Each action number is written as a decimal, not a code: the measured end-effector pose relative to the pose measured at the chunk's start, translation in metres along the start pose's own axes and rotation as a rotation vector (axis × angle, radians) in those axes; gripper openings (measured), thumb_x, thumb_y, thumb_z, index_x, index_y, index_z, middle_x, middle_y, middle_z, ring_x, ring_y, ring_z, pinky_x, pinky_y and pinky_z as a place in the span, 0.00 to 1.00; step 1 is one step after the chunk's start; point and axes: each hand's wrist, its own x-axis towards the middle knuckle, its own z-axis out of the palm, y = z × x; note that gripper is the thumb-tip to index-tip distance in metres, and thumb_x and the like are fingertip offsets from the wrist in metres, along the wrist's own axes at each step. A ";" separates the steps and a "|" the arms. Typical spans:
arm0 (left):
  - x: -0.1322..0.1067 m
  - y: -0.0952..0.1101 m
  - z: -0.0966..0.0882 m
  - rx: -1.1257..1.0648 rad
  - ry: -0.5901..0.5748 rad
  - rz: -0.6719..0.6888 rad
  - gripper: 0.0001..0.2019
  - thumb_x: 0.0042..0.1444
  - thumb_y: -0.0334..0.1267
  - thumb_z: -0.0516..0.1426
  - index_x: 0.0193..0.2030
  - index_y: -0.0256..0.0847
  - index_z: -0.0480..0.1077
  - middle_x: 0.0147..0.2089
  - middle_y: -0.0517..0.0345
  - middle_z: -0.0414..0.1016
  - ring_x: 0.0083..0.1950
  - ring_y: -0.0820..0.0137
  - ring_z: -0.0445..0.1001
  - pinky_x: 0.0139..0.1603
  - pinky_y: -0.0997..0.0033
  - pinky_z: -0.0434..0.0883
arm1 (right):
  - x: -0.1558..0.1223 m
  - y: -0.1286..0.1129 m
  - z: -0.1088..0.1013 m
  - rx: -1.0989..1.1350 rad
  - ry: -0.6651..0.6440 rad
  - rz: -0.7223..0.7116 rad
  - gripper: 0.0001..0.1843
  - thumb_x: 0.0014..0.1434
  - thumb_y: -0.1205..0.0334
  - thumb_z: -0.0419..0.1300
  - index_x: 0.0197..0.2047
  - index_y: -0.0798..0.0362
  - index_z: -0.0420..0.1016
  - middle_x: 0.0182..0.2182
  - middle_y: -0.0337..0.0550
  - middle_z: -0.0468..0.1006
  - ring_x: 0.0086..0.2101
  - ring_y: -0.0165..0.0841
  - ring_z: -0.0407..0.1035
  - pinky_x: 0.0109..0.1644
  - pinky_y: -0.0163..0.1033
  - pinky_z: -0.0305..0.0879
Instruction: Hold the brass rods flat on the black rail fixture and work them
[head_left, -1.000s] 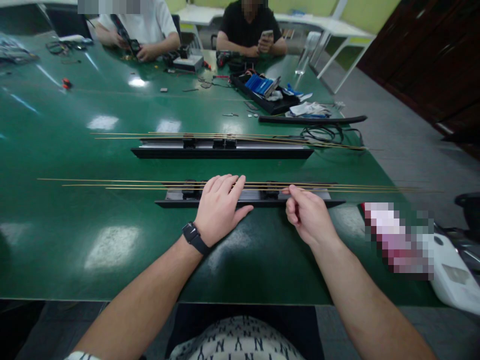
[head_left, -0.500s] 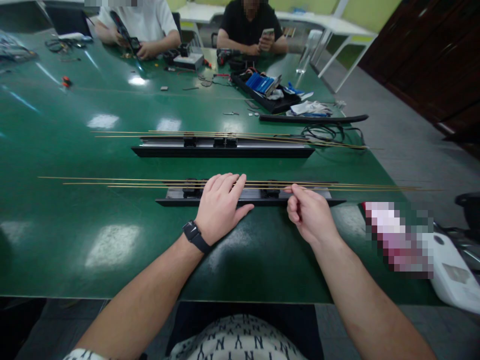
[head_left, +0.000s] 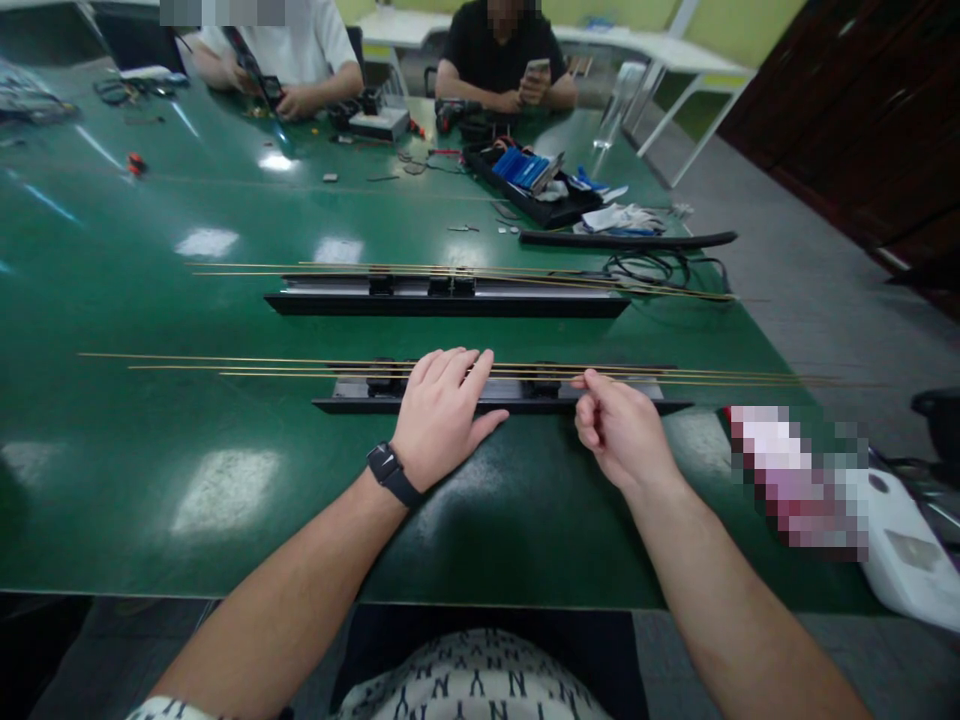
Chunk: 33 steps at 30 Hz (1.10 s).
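Green bench [head_left: 112, 540], virtually unchanged since a second ago — left hand [head_left: 442, 410] laid flat over gold rods [head_left: 517, 370] atop near black rail [head_left: 510, 388], right hand [head_left: 619, 425] apparently pinching them — seemingly a steadying pause.

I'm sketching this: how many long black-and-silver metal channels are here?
2: the near black-and-silver metal channel, partly covered by the left hand; the far channel beyond.
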 end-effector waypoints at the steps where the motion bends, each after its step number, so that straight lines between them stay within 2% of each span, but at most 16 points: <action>1: 0.000 0.000 0.000 0.000 0.002 0.000 0.31 0.62 0.49 0.61 0.69 0.38 0.64 0.64 0.42 0.73 0.66 0.52 0.68 0.71 0.48 0.60 | 0.000 0.000 0.000 -0.001 -0.002 0.001 0.17 0.56 0.50 0.71 0.36 0.55 0.75 0.14 0.33 0.68 0.11 0.24 0.55 0.12 0.29 0.43; 8: 0.000 0.000 -0.001 0.008 0.001 0.006 0.32 0.62 0.49 0.61 0.68 0.37 0.64 0.64 0.42 0.73 0.66 0.52 0.68 0.71 0.48 0.60 | -0.001 0.001 0.001 -0.016 -0.012 -0.017 0.18 0.57 0.49 0.71 0.38 0.56 0.77 0.14 0.32 0.68 0.11 0.24 0.54 0.12 0.28 0.43; 33: 0.000 0.000 0.000 0.013 0.005 0.008 0.31 0.63 0.50 0.61 0.68 0.37 0.64 0.63 0.43 0.73 0.66 0.52 0.69 0.71 0.49 0.61 | 0.000 0.002 0.001 0.018 -0.008 -0.043 0.15 0.56 0.53 0.72 0.35 0.56 0.77 0.14 0.32 0.66 0.11 0.23 0.54 0.12 0.28 0.43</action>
